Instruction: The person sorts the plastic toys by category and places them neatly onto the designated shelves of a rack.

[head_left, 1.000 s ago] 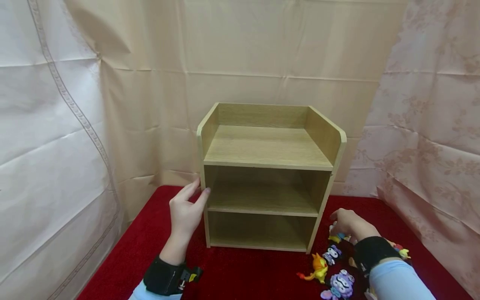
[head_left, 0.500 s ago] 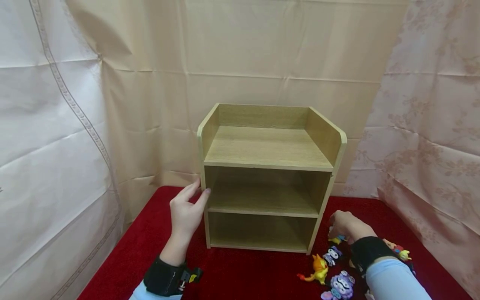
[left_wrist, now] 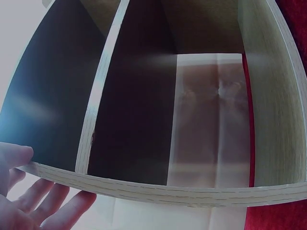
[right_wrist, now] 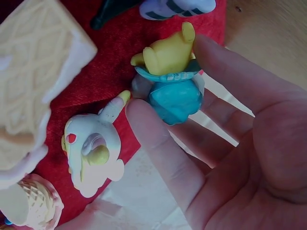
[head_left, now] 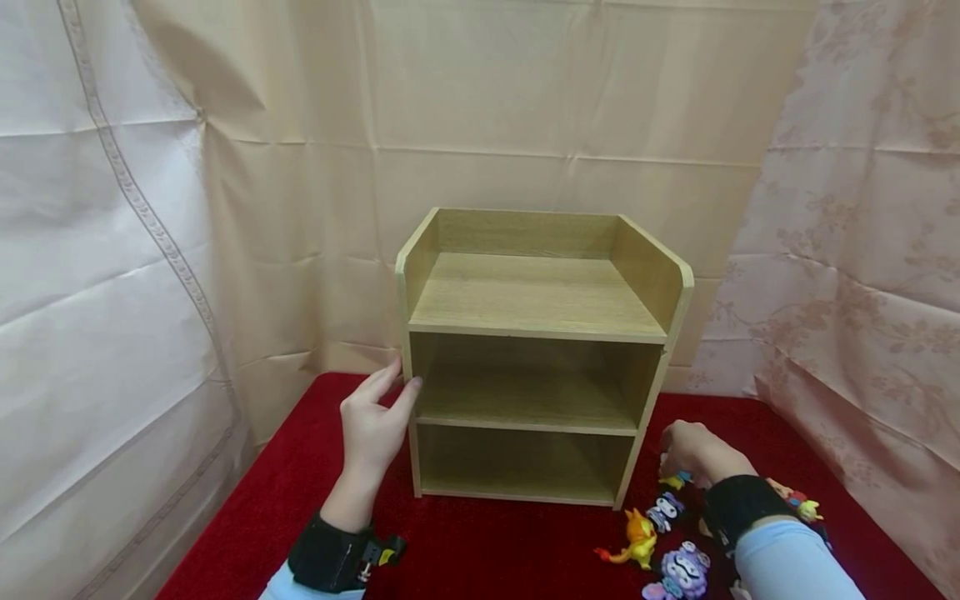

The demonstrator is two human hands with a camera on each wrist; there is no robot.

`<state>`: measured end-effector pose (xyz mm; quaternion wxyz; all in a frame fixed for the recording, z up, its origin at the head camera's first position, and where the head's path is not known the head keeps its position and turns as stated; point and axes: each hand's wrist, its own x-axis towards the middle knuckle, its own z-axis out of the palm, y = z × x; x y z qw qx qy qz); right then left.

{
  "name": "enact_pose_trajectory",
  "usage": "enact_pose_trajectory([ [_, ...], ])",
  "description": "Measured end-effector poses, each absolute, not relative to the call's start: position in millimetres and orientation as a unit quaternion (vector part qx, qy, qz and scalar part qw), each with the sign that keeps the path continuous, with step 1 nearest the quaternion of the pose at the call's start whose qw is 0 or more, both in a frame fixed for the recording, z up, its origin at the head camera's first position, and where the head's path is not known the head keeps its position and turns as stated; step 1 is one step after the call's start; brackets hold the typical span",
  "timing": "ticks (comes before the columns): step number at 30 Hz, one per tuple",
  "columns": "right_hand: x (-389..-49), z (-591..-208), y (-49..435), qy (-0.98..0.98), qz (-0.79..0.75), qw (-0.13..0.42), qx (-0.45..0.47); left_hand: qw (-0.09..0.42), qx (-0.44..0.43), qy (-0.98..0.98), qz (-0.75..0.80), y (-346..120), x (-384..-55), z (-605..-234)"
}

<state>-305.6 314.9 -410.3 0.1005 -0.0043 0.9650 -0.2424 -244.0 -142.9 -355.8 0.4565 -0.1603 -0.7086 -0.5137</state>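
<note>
A light wooden shelf unit (head_left: 547, 292) with three levels stands in the middle of the red cloth. My left hand (head_left: 367, 429) grips the front edge of its left side panel, thumb inside and fingers along the outer face (left_wrist: 72, 208). To the right of the unit, my right hand (head_left: 705, 450) is low among small toy figures. Its thumb and fingers pinch a yellow figurine with teal clothing (right_wrist: 175, 103), partly hidden by the hand in the head view. Beside it in the right wrist view lies a white figurine (right_wrist: 96, 153) with a red spot.
Nearer the front are an orange-yellow dragon-like figure (head_left: 640, 537), a small dark-and-white figure (head_left: 664, 510) and a purple figure (head_left: 684, 571). More toys (head_left: 806, 507) lie right of the wrist. A waffle-patterned piece (right_wrist: 38, 72) shows close up. Beige curtains (head_left: 480, 100) hang behind.
The right forearm has shifted very slightly left, with the hand staying at the yellow-and-teal figurine. The left hand and the shelf unit stay in place.
</note>
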Motion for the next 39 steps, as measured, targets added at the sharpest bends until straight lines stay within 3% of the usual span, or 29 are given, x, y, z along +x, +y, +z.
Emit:
enact_pose_trajectory([
  [4, -304, -408, 316, 0.97, -0.229, 0.081, -0.02, 0.456, -0.158, -0.71, -0.513, -148, -258, -368],
  [11, -301, -399, 321, 0.97, -0.234, 0.05, -0.043, 0.464, -0.158, -0.709, -0.507, -137, -234, -345],
  [23, -291, -391, 335, 0.961, -0.265, -0.003, -0.079, 0.46, -0.154, -0.713, -0.505, -137, -232, -344],
  [39, -265, -372, 329, 0.966, -0.22, -0.075, -0.114, 0.443, -0.162, -0.715, -0.516, -152, -259, -372],
])
